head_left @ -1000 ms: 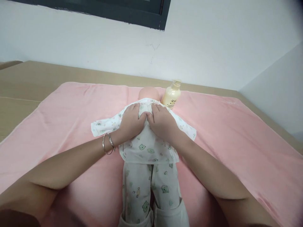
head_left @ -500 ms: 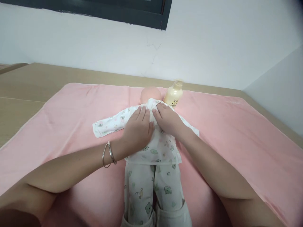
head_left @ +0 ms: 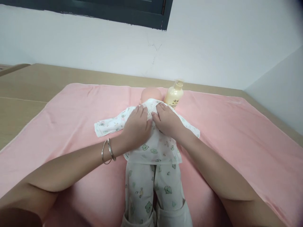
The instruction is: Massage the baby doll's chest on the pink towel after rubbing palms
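Nearest my end of the feed, I see the trousers (head_left: 139,189) of a clothed doll (head_left: 154,157), which lies stretched out along the middle of a pink cloth (head_left: 78,126), legs toward me. The pale cuffs (head_left: 174,217) look turned up, perhaps because the legs are too long. The fabric is thin and soft, printed with green animal heads, and the shirt (head_left: 163,153) overlaps it in a loose hem.

Farther up, my left hand (head_left: 138,127), two thin silvery bangles (head_left: 110,148) at its wrist, and my right hand (head_left: 168,119) rest on the upper shirt side by side. The grip is flat in both: palms down, fingers laid out, clasping nothing. I judge they are set like this to spread light, even contact over the body. The sleeves (head_left: 109,126) reach out to both sides, probably so the arms stay clear.

Beyond the collar is the head (head_left: 151,93), smooth, rounded and matt like vinyl; no features show, so the doll seems to be face down. Just beside it, the glossy cream pump bottle (head_left: 174,95) stands upright, I suppose for easy reach. The plush, slightly creased cloth likely pads the wood-toned desk (head_left: 47,75). Last comes the plain white wall (head_left: 201,50) with a dark frame (head_left: 142,17).
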Tool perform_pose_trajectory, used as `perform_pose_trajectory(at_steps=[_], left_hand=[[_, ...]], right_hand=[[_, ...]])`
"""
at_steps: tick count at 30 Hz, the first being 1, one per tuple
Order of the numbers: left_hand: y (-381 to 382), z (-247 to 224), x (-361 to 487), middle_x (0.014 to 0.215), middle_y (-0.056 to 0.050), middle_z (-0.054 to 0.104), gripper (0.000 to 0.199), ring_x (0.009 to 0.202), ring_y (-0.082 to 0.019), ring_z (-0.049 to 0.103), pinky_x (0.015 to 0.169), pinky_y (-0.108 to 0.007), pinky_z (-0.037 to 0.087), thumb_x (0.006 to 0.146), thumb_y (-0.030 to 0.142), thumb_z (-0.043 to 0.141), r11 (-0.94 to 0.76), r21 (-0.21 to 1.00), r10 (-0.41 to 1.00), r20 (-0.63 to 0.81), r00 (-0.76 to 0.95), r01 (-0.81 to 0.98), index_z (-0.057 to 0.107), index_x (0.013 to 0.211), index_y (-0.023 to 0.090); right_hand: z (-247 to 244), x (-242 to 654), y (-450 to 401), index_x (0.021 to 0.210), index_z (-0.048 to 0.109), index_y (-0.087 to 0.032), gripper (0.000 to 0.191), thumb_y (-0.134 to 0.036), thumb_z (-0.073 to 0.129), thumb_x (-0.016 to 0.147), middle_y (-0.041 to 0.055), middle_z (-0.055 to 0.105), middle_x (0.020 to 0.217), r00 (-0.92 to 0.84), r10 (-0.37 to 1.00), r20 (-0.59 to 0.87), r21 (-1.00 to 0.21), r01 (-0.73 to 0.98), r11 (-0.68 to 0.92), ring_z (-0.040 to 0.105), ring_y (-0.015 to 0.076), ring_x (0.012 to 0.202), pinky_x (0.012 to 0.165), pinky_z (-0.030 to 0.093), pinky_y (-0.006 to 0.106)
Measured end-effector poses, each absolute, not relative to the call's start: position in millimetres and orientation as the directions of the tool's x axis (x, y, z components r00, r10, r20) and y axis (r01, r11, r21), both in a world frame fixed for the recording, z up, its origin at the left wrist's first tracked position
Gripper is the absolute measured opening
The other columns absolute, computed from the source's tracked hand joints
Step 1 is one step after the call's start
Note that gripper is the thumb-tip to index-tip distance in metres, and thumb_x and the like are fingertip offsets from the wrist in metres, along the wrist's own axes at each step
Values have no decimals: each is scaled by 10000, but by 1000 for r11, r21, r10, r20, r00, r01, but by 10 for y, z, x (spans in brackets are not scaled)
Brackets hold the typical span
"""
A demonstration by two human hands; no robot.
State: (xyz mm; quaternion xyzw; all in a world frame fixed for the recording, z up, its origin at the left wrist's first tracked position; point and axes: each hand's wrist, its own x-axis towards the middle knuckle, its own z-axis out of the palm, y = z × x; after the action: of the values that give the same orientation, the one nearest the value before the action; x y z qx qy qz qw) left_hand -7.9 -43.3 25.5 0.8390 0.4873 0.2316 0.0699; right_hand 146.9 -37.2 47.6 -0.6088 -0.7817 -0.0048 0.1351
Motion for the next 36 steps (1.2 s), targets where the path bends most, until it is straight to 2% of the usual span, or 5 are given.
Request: perform_pose_trajectory(at_steps=[7,13,19,26,36], left_hand=[[-398,315,-88,1615,-205,356,599,1559,-299,280,1302,-544,276,1002,336,184,-431,508,901,193,389,746,431,1452,27],[-54,342,-141,1341,-190,620,467,1299,-278,563,1199,-525,418,983,349,254,-373,559,928,203,313,740,600,1174,101],[-491,254,-100,1600,-222,375,579,1546,-308,308,1291,-550,296,990,338,263,-513,416,857,296,421,751,419,1453,28],[-441,313,-110,1658,-162,285,632,1582,-252,232,1330,-494,236,1009,404,215,-413,571,906,177,385,709,350,1523,62],[-108,228,-143,1431,-157,572,486,1338,-271,520,1236,-502,364,963,384,332,-375,619,927,260,270,690,578,1286,115]], right_hand=[[433,1394,-513,1329,547,68,498,-253,302,1038,273,605,1358,-240,927,289,-82,958,274,536,363,1321,1157,384,460],[457,1292,-752,1315,573,64,507,-283,334,1032,291,637,1304,-257,897,360,-20,959,283,570,380,1281,1117,429,486],[425,1437,-380,1363,542,10,504,-311,338,1033,237,549,1454,-193,952,237,-205,948,243,486,344,1388,1133,420,472],[422,1364,-560,1365,521,93,539,-278,297,1046,292,599,1363,-231,922,310,-58,964,261,539,372,1328,1148,402,474],[411,1360,-569,1365,564,34,515,-284,365,1013,237,607,1385,-259,892,371,-136,935,328,538,344,1340,1163,417,457]])
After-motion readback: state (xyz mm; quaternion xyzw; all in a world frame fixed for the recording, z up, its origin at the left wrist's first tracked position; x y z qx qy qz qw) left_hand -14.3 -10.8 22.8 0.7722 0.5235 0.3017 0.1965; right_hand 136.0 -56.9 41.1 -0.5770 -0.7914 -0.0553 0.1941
